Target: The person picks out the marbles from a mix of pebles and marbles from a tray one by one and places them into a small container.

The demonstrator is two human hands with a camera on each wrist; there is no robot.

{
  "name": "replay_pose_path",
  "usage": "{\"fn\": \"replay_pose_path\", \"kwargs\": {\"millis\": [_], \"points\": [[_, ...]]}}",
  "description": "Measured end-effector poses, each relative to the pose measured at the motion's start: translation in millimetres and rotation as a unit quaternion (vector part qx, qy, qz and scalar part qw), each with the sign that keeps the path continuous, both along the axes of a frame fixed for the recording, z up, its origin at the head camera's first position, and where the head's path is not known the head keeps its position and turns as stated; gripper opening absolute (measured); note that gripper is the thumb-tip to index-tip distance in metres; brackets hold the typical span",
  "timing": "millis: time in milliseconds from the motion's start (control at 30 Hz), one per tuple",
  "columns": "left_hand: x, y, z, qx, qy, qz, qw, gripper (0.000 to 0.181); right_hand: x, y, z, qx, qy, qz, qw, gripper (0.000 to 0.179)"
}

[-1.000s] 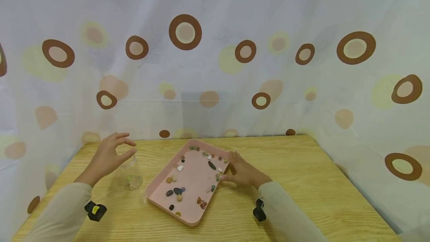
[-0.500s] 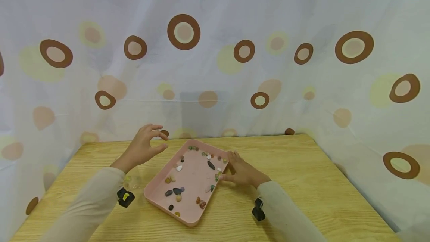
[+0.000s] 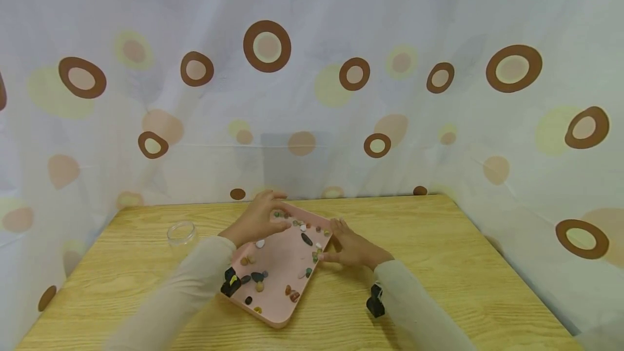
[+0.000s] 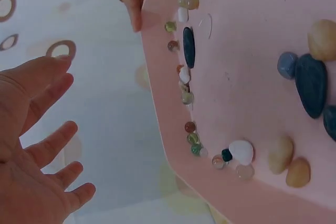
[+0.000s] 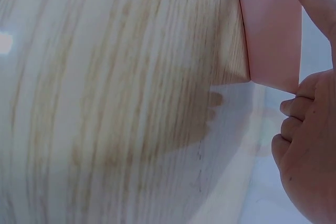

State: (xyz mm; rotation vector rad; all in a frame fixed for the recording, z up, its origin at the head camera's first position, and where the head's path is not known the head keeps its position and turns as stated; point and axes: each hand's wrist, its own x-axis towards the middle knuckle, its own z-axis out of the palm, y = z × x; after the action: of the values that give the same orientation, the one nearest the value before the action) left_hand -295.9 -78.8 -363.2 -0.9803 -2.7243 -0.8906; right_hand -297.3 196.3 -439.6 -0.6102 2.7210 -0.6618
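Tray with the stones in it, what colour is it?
The tray is pink; the left wrist view shows it best.

No lettering, number or brand can be read in any view. The backdrop (image 3: 312, 96) carries only printed rings and spots, no letters among them. A yellow patch (image 3: 234, 279) sits on the black unit (image 3: 229, 288) at the left wrist; it is too small to tell whether anything is written there. No writing can be made out on the tray (image 3: 280, 253), jar (image 3: 182, 239) or worktop (image 3: 419, 242).
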Motion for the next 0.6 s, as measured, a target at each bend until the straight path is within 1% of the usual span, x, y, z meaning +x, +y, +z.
{"fn": "replay_pose_path", "kwargs": {"millis": [133, 200, 267, 333, 367, 433, 500, 600], "points": [[-5.1, 17.0, -10.4, -0.021, -0.022, -0.009, 0.9995, 0.016, 0.7, -1, 1.5, -0.002, -0.007, -0.006, 1.0000, 0.109], [-8.4, 24.6, -16.0, -0.046, -0.017, -0.012, 0.9987, 0.016, 1.0, -1, 2.9, -0.001, -0.007, -0.007, 1.0000, 0.109], [-10.7, 30.8, -21.3, -0.084, -0.003, -0.013, 0.9964, 0.016, 1.1, -1, 3.5, -0.002, -0.007, -0.007, 1.0000, 0.109], [-13.4, 36.5, -28.1, -0.100, -0.006, -0.028, 0.9946, 0.015, 1.6, -1, 4.0, -0.003, -0.007, -0.008, 0.9999, 0.109], [-14.8, 39.1, -31.9, -0.102, -0.011, -0.038, 0.9940, 0.014, 1.9, -1, 4.3, -0.004, -0.008, -0.009, 0.9999, 0.109], [-14.9, 44.6, -38.0, -0.099, -0.032, -0.054, 0.9931, 0.013, 1.5, 0, 3.4, -0.008, -0.008, -0.010, 0.9999, 0.110], [-13.9, 49.8, -43.7, -0.082, -0.061, -0.068, 0.9925, 0.010, 0.7, 0, 1.7, -0.011, -0.006, -0.009, 0.9999, 0.110], [-11.8, 56.4, -49.2, -0.088, -0.065, -0.073, 0.9913, 0.006, -0.3, 1, -0.8, -0.016, -0.006, -0.010, 0.9998, 0.111]]}}
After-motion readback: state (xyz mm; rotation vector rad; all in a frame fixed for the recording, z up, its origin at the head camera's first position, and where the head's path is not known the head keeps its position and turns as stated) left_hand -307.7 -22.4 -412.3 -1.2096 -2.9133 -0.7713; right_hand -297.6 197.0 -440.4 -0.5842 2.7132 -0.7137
